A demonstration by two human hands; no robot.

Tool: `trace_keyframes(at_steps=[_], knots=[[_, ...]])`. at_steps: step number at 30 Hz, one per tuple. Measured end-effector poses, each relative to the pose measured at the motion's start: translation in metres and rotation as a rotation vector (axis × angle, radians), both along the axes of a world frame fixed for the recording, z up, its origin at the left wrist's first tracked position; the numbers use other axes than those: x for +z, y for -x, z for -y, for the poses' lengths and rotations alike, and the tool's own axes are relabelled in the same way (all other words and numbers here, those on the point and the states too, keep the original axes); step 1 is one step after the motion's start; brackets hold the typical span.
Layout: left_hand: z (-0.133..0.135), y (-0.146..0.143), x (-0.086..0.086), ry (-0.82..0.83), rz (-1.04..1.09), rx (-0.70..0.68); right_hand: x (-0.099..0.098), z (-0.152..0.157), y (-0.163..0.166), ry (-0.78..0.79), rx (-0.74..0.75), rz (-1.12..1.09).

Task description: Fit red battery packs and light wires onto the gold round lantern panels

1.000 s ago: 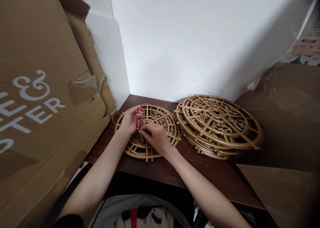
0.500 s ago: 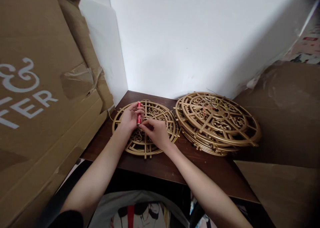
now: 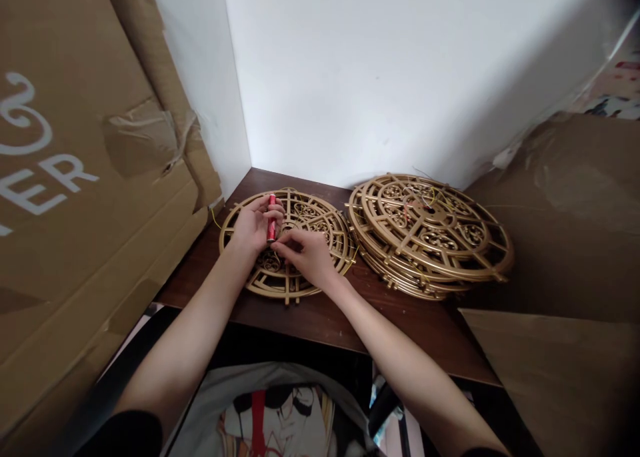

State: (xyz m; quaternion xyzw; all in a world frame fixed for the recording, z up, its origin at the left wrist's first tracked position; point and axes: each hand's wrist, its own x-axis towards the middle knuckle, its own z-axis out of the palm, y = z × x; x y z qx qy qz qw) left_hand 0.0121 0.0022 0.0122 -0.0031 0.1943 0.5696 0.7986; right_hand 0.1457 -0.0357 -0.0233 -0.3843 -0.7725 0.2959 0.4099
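Observation:
My left hand (image 3: 253, 227) is closed around a slim red cylinder (image 3: 271, 227) that stands nearly upright between the fingers and has a pale, shiny lower end. Just below that end, my right hand (image 3: 305, 253) has thumb and forefinger pinched together. Anything in that pinch is too small to make out. Both hands are over a gold openwork wheel (image 3: 333, 243) with scrollwork and spokes, lying flat on a dark brown wooden surface (image 3: 310, 323). Thin yellow wire shows at the wheel's edge.
To the right leans a stack of several similar gold wheels (image 3: 430, 237), with thin wires on top. A large cardboard box (image 3: 90, 243) rises at left, another cardboard box (image 3: 560, 217) at right. A white wall (image 3: 360, 77) closes the back. Below the edge hangs an open grey bag (image 3: 215, 403).
The view has shifted slightly, so everything sits a little higher and further left. Both hands keep nearly the same pose around the red cylinder.

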Motion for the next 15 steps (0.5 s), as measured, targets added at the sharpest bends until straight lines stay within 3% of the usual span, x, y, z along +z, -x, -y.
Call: trace_keyframes(at_steps=[15], knots=[[-0.0013,-0.0029,-0.0035,-0.005,-0.016,-0.033,-0.0057,0.0003,0.0006,-0.126,-0.05,0.109]])
